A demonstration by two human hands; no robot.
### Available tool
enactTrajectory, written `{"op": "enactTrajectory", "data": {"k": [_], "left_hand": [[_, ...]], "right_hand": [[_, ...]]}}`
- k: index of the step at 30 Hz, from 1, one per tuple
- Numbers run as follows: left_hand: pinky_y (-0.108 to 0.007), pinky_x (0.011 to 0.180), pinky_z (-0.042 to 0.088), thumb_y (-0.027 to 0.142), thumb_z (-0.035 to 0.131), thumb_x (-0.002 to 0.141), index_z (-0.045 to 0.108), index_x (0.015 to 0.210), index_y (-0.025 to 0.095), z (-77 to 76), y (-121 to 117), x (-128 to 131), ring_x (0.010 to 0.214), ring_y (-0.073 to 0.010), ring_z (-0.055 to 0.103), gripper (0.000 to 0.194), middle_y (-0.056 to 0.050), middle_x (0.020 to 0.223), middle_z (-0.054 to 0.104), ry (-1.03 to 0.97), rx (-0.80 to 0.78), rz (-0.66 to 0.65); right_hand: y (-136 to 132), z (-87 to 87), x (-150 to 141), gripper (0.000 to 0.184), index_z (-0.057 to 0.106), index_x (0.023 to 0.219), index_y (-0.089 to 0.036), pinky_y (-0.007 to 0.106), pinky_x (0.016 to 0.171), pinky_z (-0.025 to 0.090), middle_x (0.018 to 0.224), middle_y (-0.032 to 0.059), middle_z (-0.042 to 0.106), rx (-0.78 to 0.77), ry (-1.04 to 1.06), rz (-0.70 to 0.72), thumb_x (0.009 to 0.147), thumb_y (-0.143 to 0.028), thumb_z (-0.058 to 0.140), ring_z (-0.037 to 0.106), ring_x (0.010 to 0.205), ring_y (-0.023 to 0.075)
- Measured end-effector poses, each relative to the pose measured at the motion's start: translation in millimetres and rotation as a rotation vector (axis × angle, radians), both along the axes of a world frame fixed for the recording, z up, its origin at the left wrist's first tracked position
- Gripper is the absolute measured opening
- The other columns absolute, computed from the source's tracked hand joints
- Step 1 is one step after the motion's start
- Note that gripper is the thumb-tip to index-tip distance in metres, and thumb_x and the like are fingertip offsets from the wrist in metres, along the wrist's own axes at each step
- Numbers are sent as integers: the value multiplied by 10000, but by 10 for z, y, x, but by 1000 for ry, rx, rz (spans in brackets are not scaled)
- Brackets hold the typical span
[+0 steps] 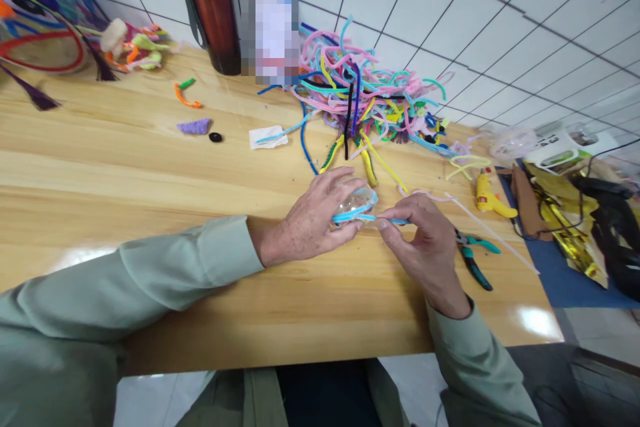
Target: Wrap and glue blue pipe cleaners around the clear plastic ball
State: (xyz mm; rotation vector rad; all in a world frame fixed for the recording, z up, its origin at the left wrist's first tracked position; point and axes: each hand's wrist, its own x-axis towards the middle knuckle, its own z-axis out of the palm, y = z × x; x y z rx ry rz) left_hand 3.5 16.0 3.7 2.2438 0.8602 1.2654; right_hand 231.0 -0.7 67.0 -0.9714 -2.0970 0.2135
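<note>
My left hand (pixel 323 217) is wrapped over a small clear plastic piece (pixel 361 199), rounded in shape, with its far side covered by my fingers. A light blue pipe cleaner (pixel 350 215) runs around this piece. Between thumb and forefinger, my right hand (pixel 423 233) pinches the pipe cleaner's free end, just right of the plastic. Green-handled pliers (pixel 475 255) lie on the table beside my right wrist. Beyond my hands are yellow-handled pliers (pixel 370 163), their jaws under a heap of pipe cleaners.
The pipe cleaner heap (pixel 360 90) rests against the tiled wall. A brown thermos (pixel 215 13) stands back left, near a purple piece (pixel 195 126) and a black ring (pixel 215 137). To the right lie a yellow glue gun (pixel 490 197) and gold foil (pixel 575 240).
</note>
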Motion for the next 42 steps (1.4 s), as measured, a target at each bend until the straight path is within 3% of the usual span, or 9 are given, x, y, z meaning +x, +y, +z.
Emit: {"op": "enactTrajectory", "data": {"k": [14, 30, 42], "left_hand": [[-631, 1224, 494, 259, 675, 992, 428, 1538, 245, 0, 0, 12, 1535, -379, 482, 599, -202, 1514, 526, 2, 15, 9], [-641, 1231, 484, 264, 699, 987, 448, 1545, 255, 17, -13, 15, 1551, -386, 476, 612, -206, 1548, 523, 0, -13, 9], [-634, 1245, 474, 237, 585, 1049, 450, 1550, 249, 59, -25, -24, 1546, -359, 480, 519, -194, 1533, 550, 11, -5, -22]], "right_hand": [[-5, -71, -22, 138, 725, 926, -281, 383, 751, 492, 787, -20, 711, 26, -34, -52, 937, -146, 754, 650, 740, 188], [60, -82, -34, 103, 734, 886, -280, 378, 698, 504, 782, -1, 707, -85, -4, -60, 942, -193, 729, 632, 725, 199], [71, -66, -53, 99, 712, 903, -268, 357, 693, 519, 794, -10, 685, -116, 22, -55, 931, -180, 748, 635, 719, 185]]}}
